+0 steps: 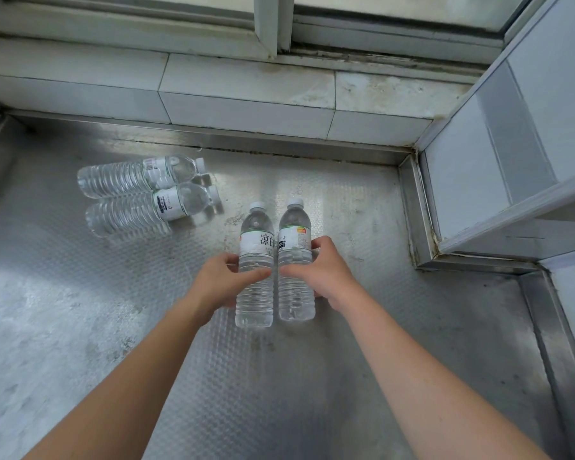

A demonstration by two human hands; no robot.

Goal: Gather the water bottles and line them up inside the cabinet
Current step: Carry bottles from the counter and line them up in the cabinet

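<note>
Each hand grips one bottle: left hand (pixel 219 280), right hand (pixel 322 270), side by side.

Counter (pixel 80 327): embossed steel, scuffed.
Ledge (pixel 246 91): tiled, 12 o'clock.
Window frame (pixel 266 24): above ledge.

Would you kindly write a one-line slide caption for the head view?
Left hand and right hand each grip a water bottle; two more bottles lie on the metal surface.

Both bare forearms reach forward, converging; left hand (pixel 221 280) wraps a bottle (pixel 255 260), right hand (pixel 326 270) grips another bottle (pixel 295 257), thumbs on top, fingers curled.
</note>
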